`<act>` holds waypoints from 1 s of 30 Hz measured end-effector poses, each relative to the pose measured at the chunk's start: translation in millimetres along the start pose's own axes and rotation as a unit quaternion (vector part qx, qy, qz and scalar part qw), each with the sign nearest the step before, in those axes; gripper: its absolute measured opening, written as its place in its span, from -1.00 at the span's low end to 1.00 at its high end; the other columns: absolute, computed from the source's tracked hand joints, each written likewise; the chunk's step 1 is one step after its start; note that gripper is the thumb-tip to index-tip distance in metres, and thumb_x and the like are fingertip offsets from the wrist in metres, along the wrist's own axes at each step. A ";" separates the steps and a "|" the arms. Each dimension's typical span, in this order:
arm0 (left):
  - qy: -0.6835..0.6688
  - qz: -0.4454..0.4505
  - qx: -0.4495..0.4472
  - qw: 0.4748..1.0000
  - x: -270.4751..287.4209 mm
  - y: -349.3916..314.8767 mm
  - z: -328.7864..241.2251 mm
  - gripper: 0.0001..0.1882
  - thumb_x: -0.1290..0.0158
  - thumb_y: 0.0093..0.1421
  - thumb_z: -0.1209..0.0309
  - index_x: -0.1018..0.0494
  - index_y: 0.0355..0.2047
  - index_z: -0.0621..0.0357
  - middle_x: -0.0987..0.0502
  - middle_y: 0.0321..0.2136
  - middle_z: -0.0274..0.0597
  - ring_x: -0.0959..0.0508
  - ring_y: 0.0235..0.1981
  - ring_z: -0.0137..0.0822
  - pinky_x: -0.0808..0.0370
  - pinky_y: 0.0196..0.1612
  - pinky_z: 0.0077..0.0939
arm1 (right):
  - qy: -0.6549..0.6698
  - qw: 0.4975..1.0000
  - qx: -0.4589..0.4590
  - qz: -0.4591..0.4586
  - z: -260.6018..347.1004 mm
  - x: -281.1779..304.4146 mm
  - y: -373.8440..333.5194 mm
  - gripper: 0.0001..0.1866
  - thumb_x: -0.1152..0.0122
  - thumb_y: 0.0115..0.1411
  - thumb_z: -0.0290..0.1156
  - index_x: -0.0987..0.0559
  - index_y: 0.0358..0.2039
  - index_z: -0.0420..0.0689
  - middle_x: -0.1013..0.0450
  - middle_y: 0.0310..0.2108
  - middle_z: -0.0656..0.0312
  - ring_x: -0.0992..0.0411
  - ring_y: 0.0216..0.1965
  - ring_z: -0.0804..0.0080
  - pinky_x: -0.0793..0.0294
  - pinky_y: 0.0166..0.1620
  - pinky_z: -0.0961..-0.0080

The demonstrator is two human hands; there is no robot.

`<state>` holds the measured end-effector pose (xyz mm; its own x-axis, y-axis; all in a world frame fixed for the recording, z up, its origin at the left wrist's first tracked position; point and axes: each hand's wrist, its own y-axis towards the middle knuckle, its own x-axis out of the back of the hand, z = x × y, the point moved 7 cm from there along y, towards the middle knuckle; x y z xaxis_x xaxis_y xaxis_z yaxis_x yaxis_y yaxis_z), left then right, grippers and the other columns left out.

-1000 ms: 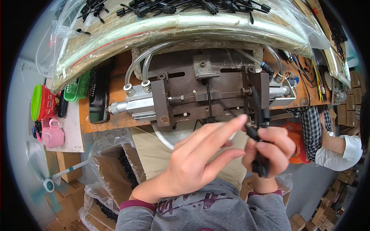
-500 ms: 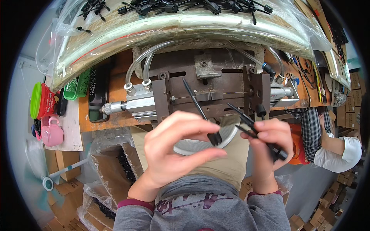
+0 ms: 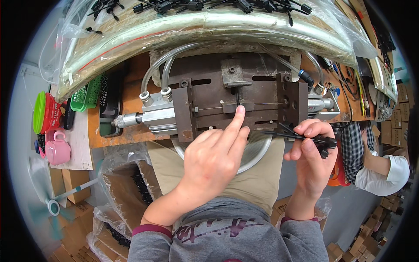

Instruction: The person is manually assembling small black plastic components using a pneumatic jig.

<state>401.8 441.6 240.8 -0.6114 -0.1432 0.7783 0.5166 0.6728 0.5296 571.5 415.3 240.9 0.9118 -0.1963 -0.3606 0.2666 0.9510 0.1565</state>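
Note:
My left hand (image 3: 216,155) reaches over the dark metal clamping jig (image 3: 214,87), its index finger stretched out. That fingertip touches the near end of a thin black rod (image 3: 238,97) lying in the jig's middle, below a steel bracket (image 3: 232,72). Whatever lies under my palm is hidden. My right hand (image 3: 312,153), at the jig's right front, is closed round several black plastic rods with knobbed heads (image 3: 323,143). Their thin ends point left toward the jig.
Air cylinders (image 3: 159,120) with clear hoses flank the jig. Many black rods (image 3: 187,5) lie on a plastic-wrapped board (image 3: 205,28) behind it. Left are a green basket (image 3: 85,98) and a pink mug (image 3: 59,148). A co-worker's arm (image 3: 371,161) shows at right; a mesh basket (image 3: 259,157) sits by my lap.
My left hand has moved forward, and the black rod it held now lies in the jig under the index finger. My right hand has moved slightly right and up with its rods.

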 end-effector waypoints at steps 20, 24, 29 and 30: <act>-0.477 0.045 0.154 0.864 22.4 -0.8 7.7 -0.65 -0.39 -0.25 0.58 -0.61 -0.36 0.26 -0.58 -0.27 -0.01 -0.60 -0.36 -0.35 -0.55 -0.33 -0.58 | 0.231 0.969 -0.088 -0.022 -5.7 2.0 6.3 -0.88 0.02 0.25 -0.55 -0.38 -0.22 -0.31 -0.39 -0.20 -0.07 -0.28 -0.67 0.63 -0.26 -0.66 0.79; -0.320 -0.008 0.117 0.940 32.6 -7.2 9.5 -0.66 -0.38 -0.23 0.53 -0.61 -0.36 0.20 -0.52 -0.11 0.05 -0.59 -0.34 -0.35 -0.53 -0.35 -0.50 | 0.043 0.990 0.054 -0.126 7.3 21.7 3.1 -0.86 -0.04 0.22 -0.57 -0.42 -0.20 -0.29 -0.41 -0.13 -0.07 -0.33 -0.58 0.59 -0.33 -0.53 0.74; -0.074 -0.007 0.059 0.995 7.6 -8.9 2.8 -0.72 -0.30 -0.15 0.52 -0.56 -0.36 0.24 -0.54 -0.09 -0.02 -0.59 -0.45 -0.31 -0.50 -0.44 -0.55 | -0.136 0.971 0.170 -0.099 18.8 2.5 -4.7 -0.83 -0.11 0.15 -0.68 -0.42 -0.23 -0.30 -0.44 -0.17 -0.09 -0.44 -0.50 0.47 -0.43 -0.45 0.65; -0.036 0.007 0.049 0.998 4.6 -7.7 1.2 -0.73 -0.29 -0.15 0.51 -0.56 -0.36 0.24 -0.55 -0.10 -0.04 -0.59 -0.47 -0.31 -0.49 -0.45 -0.55 | -0.156 0.965 0.187 -0.098 21.4 0.3 -5.8 -0.83 -0.12 0.14 -0.70 -0.41 -0.24 -0.30 -0.44 -0.19 -0.08 -0.46 -0.49 0.46 -0.47 -0.43 0.63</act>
<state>394.3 436.6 239.8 -0.6482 -0.0835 0.7568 0.4657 0.7429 0.4809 577.0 404.7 259.6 0.8661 -0.4823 -0.1312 0.4847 0.7466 0.4557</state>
